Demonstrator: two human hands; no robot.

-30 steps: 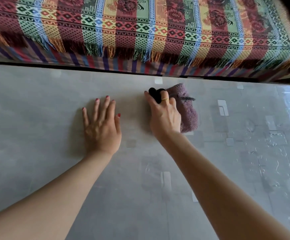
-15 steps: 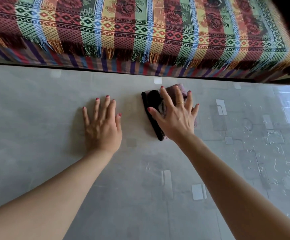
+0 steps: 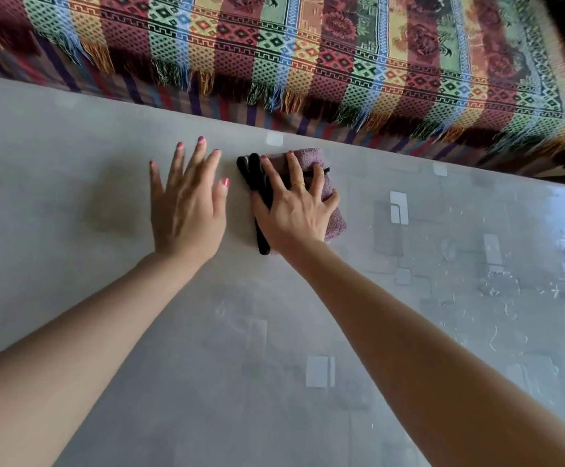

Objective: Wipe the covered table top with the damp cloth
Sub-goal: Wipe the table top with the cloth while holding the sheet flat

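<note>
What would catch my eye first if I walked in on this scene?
Probably the striped, fringed blanket in many colours along the far side, loud against the plain grey table cover. Next, the two bare hands in the middle: the right hand lies spread on a folded mauve and black cloth near the table's far edge, and the left hand rests flat on the cover beside it.

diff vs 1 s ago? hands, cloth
The right hand went from gripping the bunched cloth with curled fingers to pressing it flat with fingers spread; the cloth now lies more spread out under it. The left hand stayed flat on the table cover, beside the cloth.
</note>
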